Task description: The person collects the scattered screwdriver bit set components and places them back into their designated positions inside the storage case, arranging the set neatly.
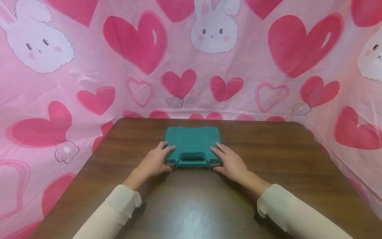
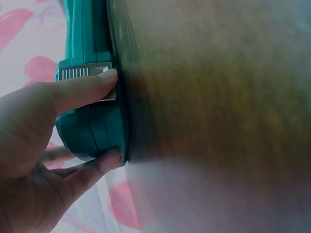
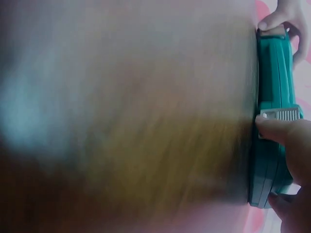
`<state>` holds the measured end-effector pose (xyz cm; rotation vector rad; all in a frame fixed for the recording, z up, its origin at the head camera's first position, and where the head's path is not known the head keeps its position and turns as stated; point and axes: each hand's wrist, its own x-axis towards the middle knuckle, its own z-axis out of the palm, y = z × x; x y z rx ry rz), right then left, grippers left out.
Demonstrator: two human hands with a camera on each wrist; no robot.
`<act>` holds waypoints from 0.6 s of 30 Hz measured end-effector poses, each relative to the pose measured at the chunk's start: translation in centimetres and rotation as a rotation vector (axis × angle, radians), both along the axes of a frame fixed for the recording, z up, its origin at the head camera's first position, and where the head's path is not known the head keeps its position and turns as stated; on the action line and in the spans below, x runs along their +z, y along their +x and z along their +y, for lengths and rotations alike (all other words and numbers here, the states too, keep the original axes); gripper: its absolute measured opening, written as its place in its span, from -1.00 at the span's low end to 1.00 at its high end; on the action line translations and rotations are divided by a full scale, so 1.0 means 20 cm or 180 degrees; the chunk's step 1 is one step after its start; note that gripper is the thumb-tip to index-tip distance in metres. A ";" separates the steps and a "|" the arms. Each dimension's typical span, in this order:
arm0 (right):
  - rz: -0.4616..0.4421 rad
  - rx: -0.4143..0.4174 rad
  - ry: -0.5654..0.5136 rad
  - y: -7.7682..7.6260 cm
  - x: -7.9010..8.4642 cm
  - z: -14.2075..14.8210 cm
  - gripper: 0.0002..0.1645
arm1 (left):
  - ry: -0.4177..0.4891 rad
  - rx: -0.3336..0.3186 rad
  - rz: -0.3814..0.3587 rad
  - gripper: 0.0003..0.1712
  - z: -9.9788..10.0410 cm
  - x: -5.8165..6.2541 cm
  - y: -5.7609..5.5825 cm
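A teal hard plastic carrying case point(image 1: 193, 139) lies flat and closed on the wooden table, its handle point(image 1: 192, 155) facing me. My left hand point(image 1: 153, 161) holds the case's left front corner, fingers on the top and side. In the left wrist view, its thumb lies across a metal latch point(image 2: 73, 73) on the front. My right hand point(image 1: 232, 162) grips the right front corner in the same way. The right wrist view shows that thumb on the other metal latch point(image 3: 287, 114). Whatever the case contains is hidden.
The brown wooden table point(image 1: 191, 205) runs out on both sides of the case and in front of it. A pink cloth point(image 1: 185, 59) printed with hearts and rabbits hangs behind the table and along its left and right sides.
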<state>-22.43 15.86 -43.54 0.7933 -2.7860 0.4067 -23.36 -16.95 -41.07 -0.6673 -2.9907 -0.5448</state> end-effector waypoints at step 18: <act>-0.0203 0.0045 -0.0135 -0.03 0.06 0.02 -0.11 | 0.0030 -0.0057 0.0004 0.00 -0.01 0.03 -0.03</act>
